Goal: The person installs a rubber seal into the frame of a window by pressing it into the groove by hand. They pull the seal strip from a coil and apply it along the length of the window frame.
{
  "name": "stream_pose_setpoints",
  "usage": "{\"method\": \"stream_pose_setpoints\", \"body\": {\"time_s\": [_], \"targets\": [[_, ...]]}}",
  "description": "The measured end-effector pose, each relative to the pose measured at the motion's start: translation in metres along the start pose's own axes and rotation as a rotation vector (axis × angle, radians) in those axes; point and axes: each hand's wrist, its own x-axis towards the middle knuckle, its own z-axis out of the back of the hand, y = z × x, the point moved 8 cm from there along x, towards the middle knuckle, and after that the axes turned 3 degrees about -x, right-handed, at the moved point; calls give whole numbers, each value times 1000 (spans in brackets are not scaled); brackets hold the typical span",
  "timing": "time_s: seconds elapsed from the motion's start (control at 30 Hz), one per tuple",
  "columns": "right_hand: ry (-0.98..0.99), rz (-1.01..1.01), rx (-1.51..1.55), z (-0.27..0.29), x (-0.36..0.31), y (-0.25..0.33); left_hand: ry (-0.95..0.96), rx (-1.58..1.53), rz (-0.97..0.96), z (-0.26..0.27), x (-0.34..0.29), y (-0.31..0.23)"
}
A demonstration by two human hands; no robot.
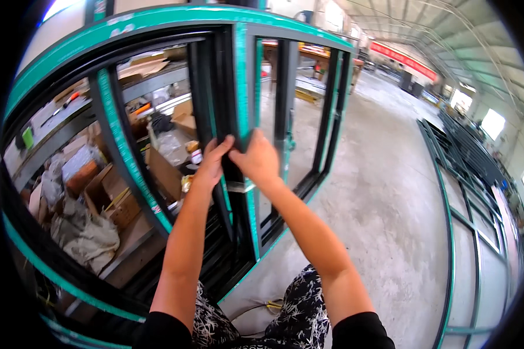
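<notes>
In a workshop with a concrete floor (378, 174), a green-taped frame (242, 58) is stood upright at left, apparently so its central post (243, 107) can be reached by left hand (213, 160) and right hand (258, 160), both partly curled, whether gripping cannot be told.

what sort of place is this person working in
Probably a workshop making window or door frames: a large dark-grey frame with green strips stands upright in front, another big grey frame with green edges is at the right, and a high, pale, beamed roof spans the hall.
</notes>
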Motion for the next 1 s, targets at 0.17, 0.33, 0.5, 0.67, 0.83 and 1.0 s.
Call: {"method": "stream_pose_setpoints", "body": {"time_s": [0.17,0.33,0.5,0.67,0.83,1.0], "targets": [[55,-29,108,10,-6,-16,170,-61,148,-11,5,13],[117,-72,129,-11,-19,-23,169,-22,207,4,-19,17],[81,-31,90,-9,-19,-26,-76,282,92,22,-29,6],[127,-7,110,-16,-21,-31,-96,382,-244,26,-25,-61],[194,-25,256,-28,-45,-68,-90,676,-105,52,-71,-6],[111,-155,715,-55,-88,-96,-130,878,-13,78,-133,79]]}}
